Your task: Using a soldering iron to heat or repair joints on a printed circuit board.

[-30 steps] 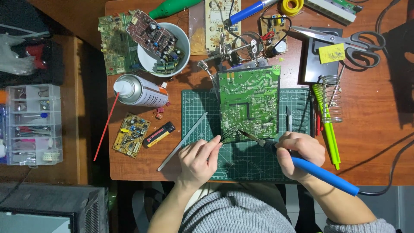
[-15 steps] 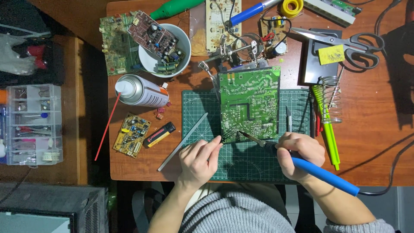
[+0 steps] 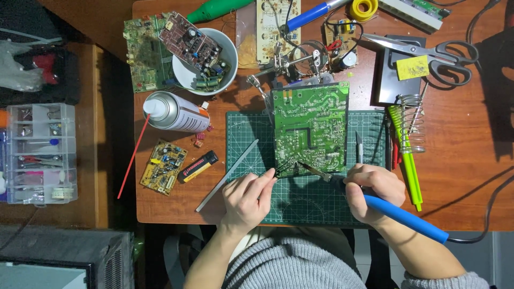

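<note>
Right now the right hand (image 3: 375,190) grips a blue-handled soldering iron (image 3: 399,213), tip at the near edge of the green circuit board (image 3: 310,126) on the cutting mat (image 3: 243,139). Left hand (image 3: 249,198) pinches dark tweezers (image 3: 282,169) touching that same edge.

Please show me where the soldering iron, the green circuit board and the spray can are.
soldering iron (image 3: 399,213), head view, blue handle.
green circuit board (image 3: 310,126), head view, middle.
spray can (image 3: 176,112), head view, body.
</note>
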